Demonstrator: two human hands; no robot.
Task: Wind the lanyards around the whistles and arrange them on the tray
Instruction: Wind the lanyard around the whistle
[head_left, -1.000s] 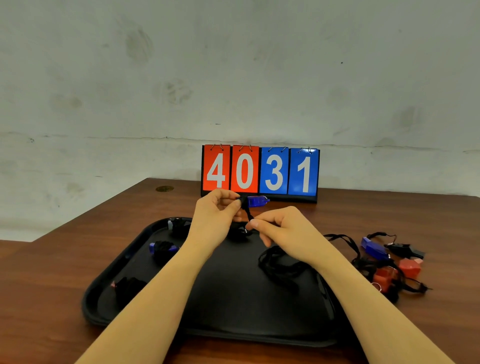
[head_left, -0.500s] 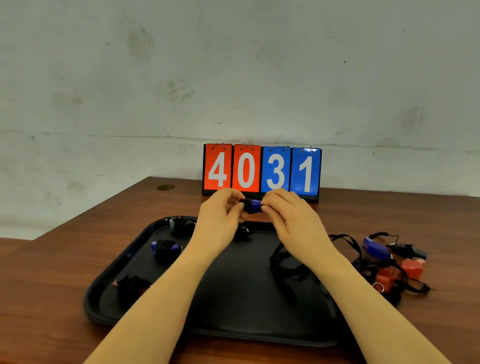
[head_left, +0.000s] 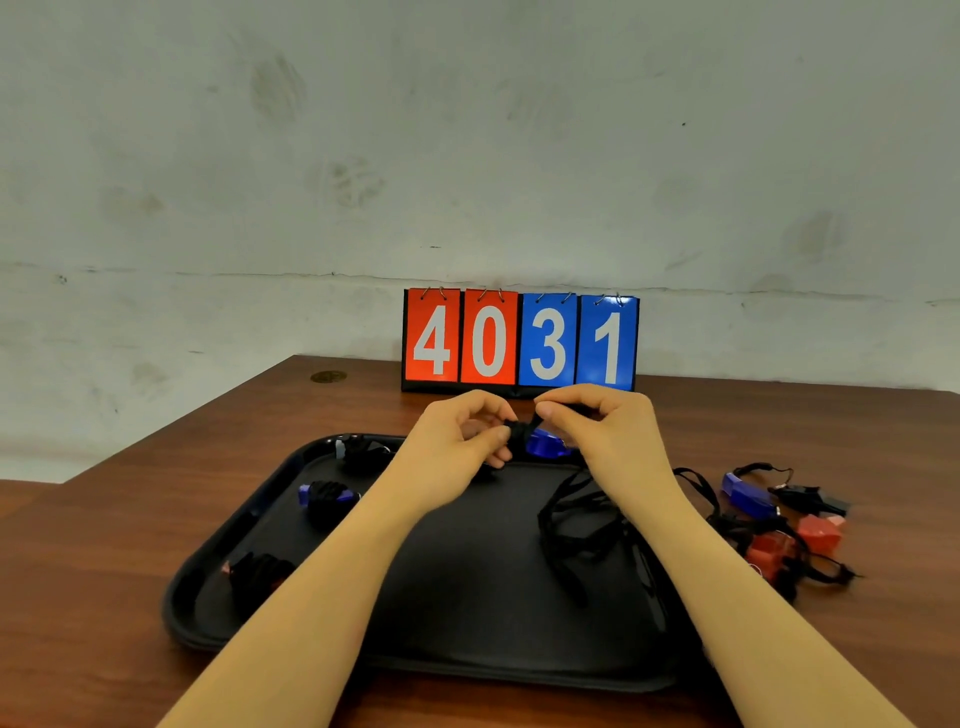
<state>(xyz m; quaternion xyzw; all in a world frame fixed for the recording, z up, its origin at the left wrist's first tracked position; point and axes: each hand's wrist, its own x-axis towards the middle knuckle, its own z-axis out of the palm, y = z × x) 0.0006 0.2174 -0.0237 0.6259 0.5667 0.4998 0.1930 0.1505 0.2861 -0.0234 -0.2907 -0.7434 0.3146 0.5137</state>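
Blue whistle (head_left: 545, 446), glossy plastic, half-wrapped in woven black lanyard (head_left: 574, 519).

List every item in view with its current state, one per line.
Blue whistle: held in both hands, partly wound.
Left hand: pinches wound cord.
Right hand: pinches lanyard, rest trailing loose.
Tray: holds three wound whistles.
Whistle pile: unwound, on table.

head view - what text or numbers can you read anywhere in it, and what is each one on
"4": white digit on the first red card of the flip scoreboard at the back of the table.
"0": white, on the second red card.
"3": white, on the first blue card.
"1": white, on the second blue card.
No readable print shows on the whistles, lanyards or tray.
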